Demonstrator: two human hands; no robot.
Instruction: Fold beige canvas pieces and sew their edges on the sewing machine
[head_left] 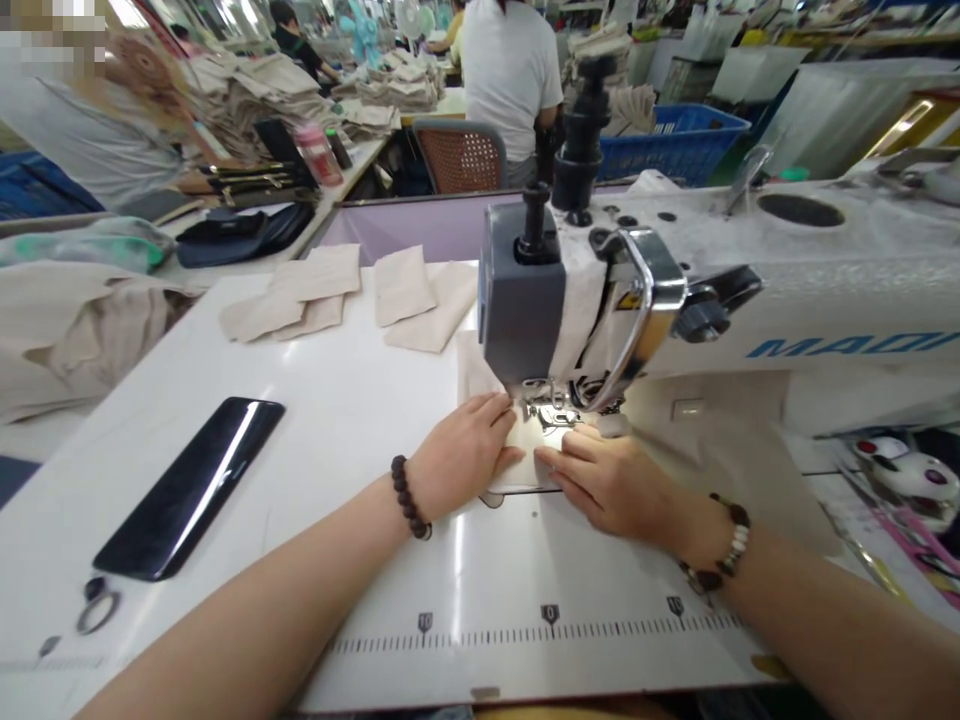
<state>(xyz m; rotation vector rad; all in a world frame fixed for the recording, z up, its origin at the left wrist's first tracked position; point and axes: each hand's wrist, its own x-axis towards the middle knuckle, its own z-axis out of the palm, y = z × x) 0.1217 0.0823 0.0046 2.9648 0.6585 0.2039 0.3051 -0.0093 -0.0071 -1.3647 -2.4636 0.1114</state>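
Note:
A beige fabric piece [523, 462] lies under the presser foot [559, 415] of a sewing machine [521, 300], lit by its lamp. My left hand [466, 452] rests on the left part of the fabric, fingers stretched toward the foot and thumb apart. On the right, my right hand [619, 485] lies with its fingers extended flat over the fabric, just in front of the foot. Both hands press down on the cloth from above without gripping it. The needle tip is too small to make out.
Beige fabric pieces [319, 275] and two more overlapping pieces [412, 295] lie behind on the white table [360, 400]. A black phone [191, 490] and a ring [97, 612] are at left. Scissors [862, 550] lie at right. Co-workers sit beyond, near a blue basket [667, 145].

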